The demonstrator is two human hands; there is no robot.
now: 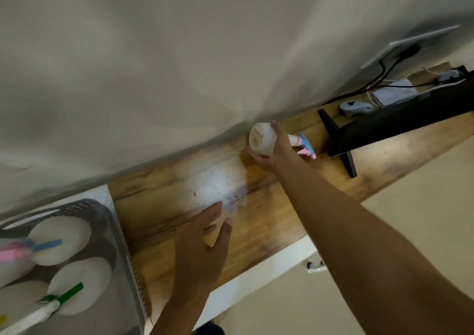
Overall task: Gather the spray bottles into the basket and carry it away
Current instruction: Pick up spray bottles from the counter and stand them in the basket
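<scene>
The right hand (pixel 270 152) is wrapped around a white spray bottle (pixel 263 139) and holds it tipped on its side, with the round bottom facing the camera and the pink and blue trigger head (pixel 305 146) pointing away toward the black stand (pixel 336 142). The bottle is at the back edge of the wooden worktop (pixel 164 206), close to the wall (pixel 154 65), and I cannot tell if it is lifted clear of the wood or touching it. The left hand (pixel 205 247) is open wide with the fingers spread, and it holds nothing as it hovers over the middle of the worktop, nearer the front edge. Off the left end of the worktop sits the grey basket (pixel 125 252), and inside it are other white spray bottles, one with a blue trigger (pixel 48 246), one with a pink trigger (pixel 10 253) and one with a green trigger (pixel 64 298). The step now looks like picking up this bottle so it can join the others. I see no more spray bottles left on the worktop, so this may be the last one. Next, the right hand would need to swing the bottle across the worktop to the left and set it down in a gap in the basket. The basket looks quite full, so the bottle may need to go in standing up. After that, the basket can be picked up and carried away.
</scene>
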